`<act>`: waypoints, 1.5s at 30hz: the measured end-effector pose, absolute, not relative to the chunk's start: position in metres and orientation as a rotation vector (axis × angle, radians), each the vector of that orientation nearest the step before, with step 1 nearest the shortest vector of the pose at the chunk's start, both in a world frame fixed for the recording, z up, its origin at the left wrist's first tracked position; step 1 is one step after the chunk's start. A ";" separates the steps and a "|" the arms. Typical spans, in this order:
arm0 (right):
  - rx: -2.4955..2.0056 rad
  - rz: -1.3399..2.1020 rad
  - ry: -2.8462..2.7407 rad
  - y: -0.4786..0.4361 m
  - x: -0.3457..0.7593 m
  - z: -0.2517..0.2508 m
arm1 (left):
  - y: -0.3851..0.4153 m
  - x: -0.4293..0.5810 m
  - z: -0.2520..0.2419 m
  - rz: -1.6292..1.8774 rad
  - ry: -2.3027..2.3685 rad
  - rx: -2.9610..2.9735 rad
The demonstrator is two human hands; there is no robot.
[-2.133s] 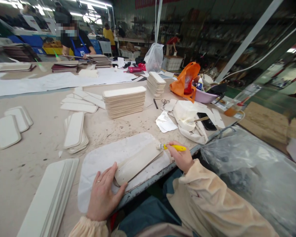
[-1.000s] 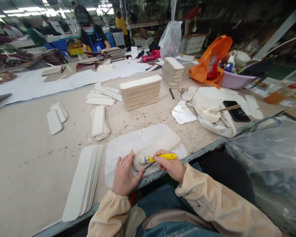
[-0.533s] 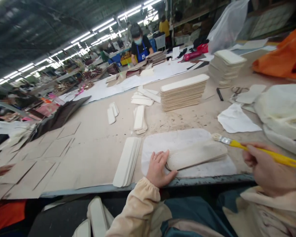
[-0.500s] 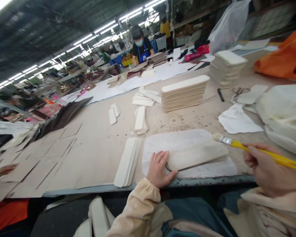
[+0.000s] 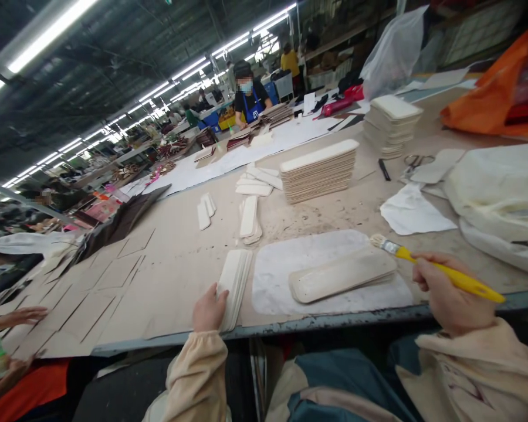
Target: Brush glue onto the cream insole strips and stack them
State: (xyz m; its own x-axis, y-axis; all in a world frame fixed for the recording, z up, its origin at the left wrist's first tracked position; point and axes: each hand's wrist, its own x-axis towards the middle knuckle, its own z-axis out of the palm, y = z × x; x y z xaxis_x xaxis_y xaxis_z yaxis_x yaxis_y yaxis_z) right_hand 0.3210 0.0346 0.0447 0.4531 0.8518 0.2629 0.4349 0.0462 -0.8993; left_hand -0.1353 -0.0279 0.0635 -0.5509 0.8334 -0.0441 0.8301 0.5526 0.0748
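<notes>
My right hand (image 5: 453, 296) grips the yellow handle of a flat paintbrush (image 5: 449, 272). Its pale bristles hover near the right end of a small pile of rounded beige strips (image 5: 343, 274). Those strips lie on a white sheet (image 5: 273, 281) close to the table's front edge. My left hand (image 5: 210, 309) is at the left edge of a fanned stack of long white strips (image 5: 235, 281), thumb on top and fingers closed at the side; the fingertips are partly hidden.
Tall stacks of strips (image 5: 319, 173) stand farther back, with smaller piles (image 5: 249, 217) nearer. To the right are scissors (image 5: 418, 161), a black pen-like tool (image 5: 383, 170), a white cloth (image 5: 416, 210) and a plastic-covered container (image 5: 497, 193). Another person's hand (image 5: 20, 317) reaches over flat panels at left.
My left hand has left the beige strips and moved left to the white stack. The brush stays in my right hand near the pile's right end. At far left, another person's second hand has appeared.
</notes>
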 end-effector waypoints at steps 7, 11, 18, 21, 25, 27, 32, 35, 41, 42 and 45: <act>-1.587 0.416 -1.210 0.030 0.322 0.041 | -0.032 -0.129 0.054 0.168 2.845 1.523; -1.439 0.402 -1.148 0.030 0.318 0.040 | -0.037 -0.131 0.063 0.350 2.883 1.570; -1.044 0.759 -1.082 0.027 0.305 0.047 | -0.044 -0.073 0.099 0.792 2.347 1.690; -0.852 1.061 -1.142 0.020 0.298 0.052 | -0.043 -0.009 0.098 0.649 1.832 1.737; -0.949 1.182 -1.261 0.011 0.293 0.054 | -0.035 0.062 0.081 0.602 1.579 1.687; -1.163 1.032 -1.227 0.012 0.295 0.051 | -0.032 0.078 0.073 0.594 1.527 1.587; -1.367 0.672 -1.081 0.029 0.309 0.035 | -0.033 0.074 0.062 0.627 1.278 1.227; -1.461 0.513 -1.102 0.041 0.315 0.029 | -0.030 0.058 0.060 0.696 1.341 1.073; -1.642 0.274 -1.221 0.055 0.307 0.027 | 0.001 0.032 0.054 0.865 1.592 1.078; -1.661 0.265 -1.246 0.056 0.305 0.026 | 0.006 0.030 0.052 0.876 1.627 1.095; -1.709 0.256 -1.315 0.058 0.299 0.022 | 0.015 0.026 0.046 0.864 1.713 1.156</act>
State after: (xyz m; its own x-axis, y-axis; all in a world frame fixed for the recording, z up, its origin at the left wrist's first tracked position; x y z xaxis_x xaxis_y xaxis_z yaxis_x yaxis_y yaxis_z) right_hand 0.2994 0.0579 0.0224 0.4045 0.8431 0.3544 0.6488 0.0086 -0.7609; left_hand 0.0258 0.0153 0.0462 -0.1889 0.9421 -0.2770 0.3370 0.3271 0.8828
